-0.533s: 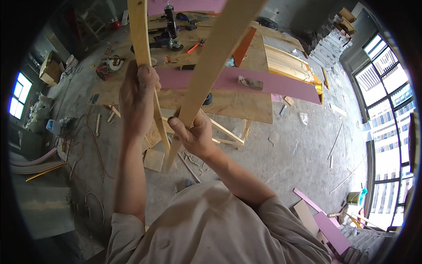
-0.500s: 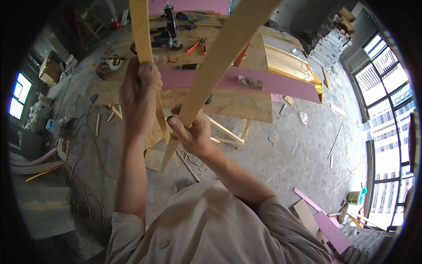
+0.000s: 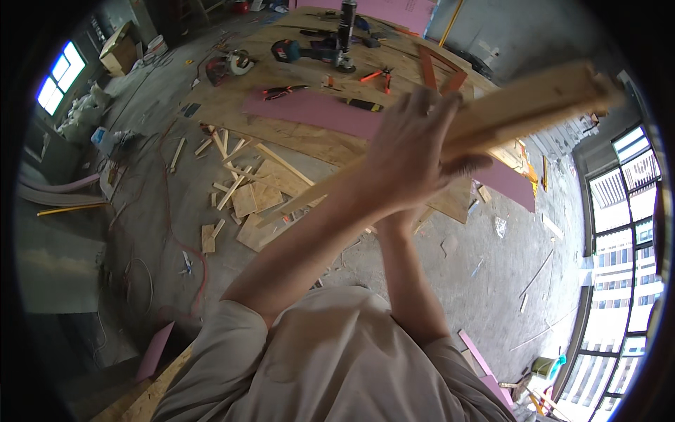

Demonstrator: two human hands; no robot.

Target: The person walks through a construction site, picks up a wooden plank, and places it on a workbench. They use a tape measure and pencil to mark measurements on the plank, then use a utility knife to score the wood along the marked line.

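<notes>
Long wooden strips (image 3: 524, 112), lying together as a bundle, slant from lower left to upper right in front of me. My left hand (image 3: 411, 151) is closed around them near the middle, fingers over the top. My right hand (image 3: 399, 219) is under the left one at the strips; its fingers are mostly hidden. Beyond the hands is a plywood worktable (image 3: 232, 137) with a pink board (image 3: 302, 116) lying on it. A yellow-and-black tool (image 3: 364, 104) rests on that board's edge, and orange-handled pliers (image 3: 382, 76) lie behind it.
On the table are a cordless power tool (image 3: 302, 53), a black canister (image 3: 346, 24) and a red-brown triangular frame (image 3: 439, 70). A circular saw (image 3: 228, 68) sits at its left. Wood offcuts (image 3: 246, 200) litter the floor below. Tall windows (image 3: 626, 232) stand at right.
The strips, held apart and upright before, are now together and tilted to the right. My left hand has swung right, across and over my right hand. The view has turned slightly.
</notes>
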